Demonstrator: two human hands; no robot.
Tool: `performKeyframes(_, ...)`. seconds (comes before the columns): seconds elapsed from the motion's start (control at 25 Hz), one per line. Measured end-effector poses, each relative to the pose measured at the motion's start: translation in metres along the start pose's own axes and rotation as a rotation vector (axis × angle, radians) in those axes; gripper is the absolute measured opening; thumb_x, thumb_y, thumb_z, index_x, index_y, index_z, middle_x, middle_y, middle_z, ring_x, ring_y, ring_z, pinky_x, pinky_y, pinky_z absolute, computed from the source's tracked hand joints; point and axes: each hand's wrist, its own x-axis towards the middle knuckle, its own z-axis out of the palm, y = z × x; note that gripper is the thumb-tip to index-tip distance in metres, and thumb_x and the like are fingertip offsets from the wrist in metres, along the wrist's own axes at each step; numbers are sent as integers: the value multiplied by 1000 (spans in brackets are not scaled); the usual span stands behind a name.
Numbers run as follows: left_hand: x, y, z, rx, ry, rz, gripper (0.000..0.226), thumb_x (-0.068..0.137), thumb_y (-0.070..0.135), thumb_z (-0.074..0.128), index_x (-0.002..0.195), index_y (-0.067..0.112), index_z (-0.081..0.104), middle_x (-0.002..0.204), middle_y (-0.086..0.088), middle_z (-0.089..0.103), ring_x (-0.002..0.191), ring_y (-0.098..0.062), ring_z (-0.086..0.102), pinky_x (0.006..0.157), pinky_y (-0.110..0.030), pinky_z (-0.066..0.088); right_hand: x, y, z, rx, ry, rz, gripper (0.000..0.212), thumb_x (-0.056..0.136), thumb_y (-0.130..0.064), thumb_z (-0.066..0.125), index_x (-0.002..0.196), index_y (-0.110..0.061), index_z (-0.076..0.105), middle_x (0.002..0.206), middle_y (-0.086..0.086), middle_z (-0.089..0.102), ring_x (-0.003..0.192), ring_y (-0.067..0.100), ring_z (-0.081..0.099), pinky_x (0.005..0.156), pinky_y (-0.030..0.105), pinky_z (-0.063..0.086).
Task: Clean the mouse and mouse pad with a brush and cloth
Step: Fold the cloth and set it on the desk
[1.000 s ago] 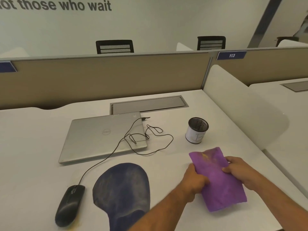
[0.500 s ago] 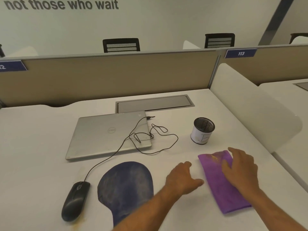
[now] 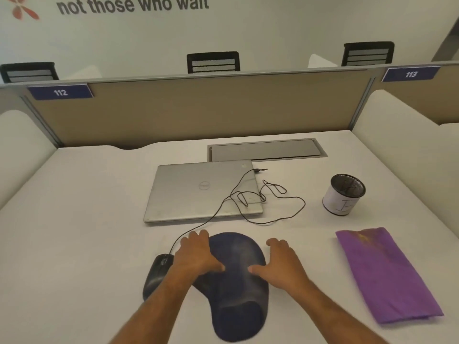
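A dark blue mouse pad point(image 3: 237, 289) with a wrist rest lies on the white desk near me. My left hand point(image 3: 198, 256) rests flat on its left edge and my right hand point(image 3: 280, 264) lies flat on its right edge, thumbs pointing inward over the pad. A black wired mouse point(image 3: 155, 274) sits just left of the pad, partly hidden by my left forearm. The folded purple cloth point(image 3: 387, 274) lies on the desk to the right, held by neither hand. No brush is visible.
A closed silver laptop point(image 3: 198, 192) lies behind the pad, with the mouse cable point(image 3: 270, 202) looped over its right side. A mesh pen cup point(image 3: 344, 194) stands at the right. A grey cable hatch point(image 3: 265, 150) and desk dividers point(image 3: 198, 108) bound the back.
Both hands left the purple cloth, which now lies on the desk at the right, and moved left onto the mouse pad's two sides. The view shifted left.
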Motion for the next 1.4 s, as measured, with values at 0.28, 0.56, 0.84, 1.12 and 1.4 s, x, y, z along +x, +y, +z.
performKeyframes(0.28,6,-9,8,161,10,-12,99,62,49,91,138,19,33,137,-10,40,131,-30,40,103,-44,43,4,-20,14,45,-62,120,74,60,-33,81,120,-17,42,113,3,60,98,24,61,76,31,54)
performKeyframes(0.56,8,-12,13,136,48,5,96,63,48,90,137,20,35,140,-8,37,133,-30,37,105,-44,43,7,-24,9,124,-103,146,37,62,-23,83,85,-21,53,93,0,65,84,19,64,68,28,53)
performKeyframes(0.84,9,-15,9,-37,-10,16,101,59,39,96,136,22,32,135,-5,41,122,-29,52,96,-41,53,5,-2,9,387,-21,122,55,68,-7,75,109,-24,43,85,2,62,78,16,63,59,24,49)
performKeyframes(1.12,13,12,18,-545,52,122,41,73,3,80,100,22,56,100,5,61,88,-12,61,77,-26,56,8,45,-28,460,172,145,26,66,5,74,67,-21,70,74,-2,71,72,18,66,68,37,59)
performKeyframes(1.4,9,75,48,-644,-29,212,36,77,1,77,106,20,74,108,6,70,97,-9,64,85,-18,53,7,99,-58,380,205,226,30,71,8,72,77,-21,68,85,-2,68,79,15,63,64,26,48)
